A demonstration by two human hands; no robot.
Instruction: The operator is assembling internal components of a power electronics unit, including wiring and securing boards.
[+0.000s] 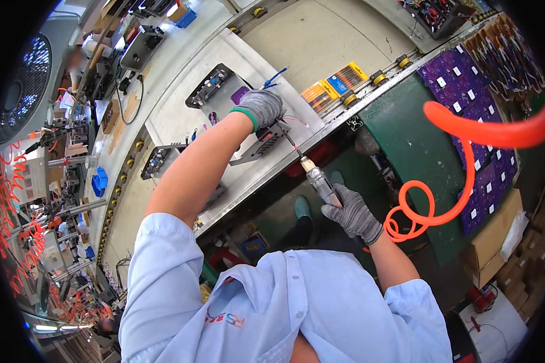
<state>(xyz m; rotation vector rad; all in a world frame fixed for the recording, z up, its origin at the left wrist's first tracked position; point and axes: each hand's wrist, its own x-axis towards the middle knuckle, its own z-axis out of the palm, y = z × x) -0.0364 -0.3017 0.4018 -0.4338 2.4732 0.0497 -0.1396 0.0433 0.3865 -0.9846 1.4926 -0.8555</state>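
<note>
My right hand (355,215), in a grey knit glove, is wrapped round an air screwdriver (318,180). The tool's long thin bit points up and left to the near side of a metal housing (227,95) on a pale board (230,51). My left hand (261,109), gloved in grey with a green cuff, rests at that housing's near right corner beside the bit's tip. Its fingers are curled down and partly hidden, so what they pinch does not show. Blue-tipped wires (275,77) stick up beyond the left hand. A black vented panel (257,150) lies below the left wrist.
A coiled orange air hose (422,219) loops at the right. Purple circuit boards (454,78) lie on the green bench (399,121). Orange packs of bits (347,76) stand behind the work. Another unit (157,162) sits left of my left forearm; a fan (27,85) stands far left.
</note>
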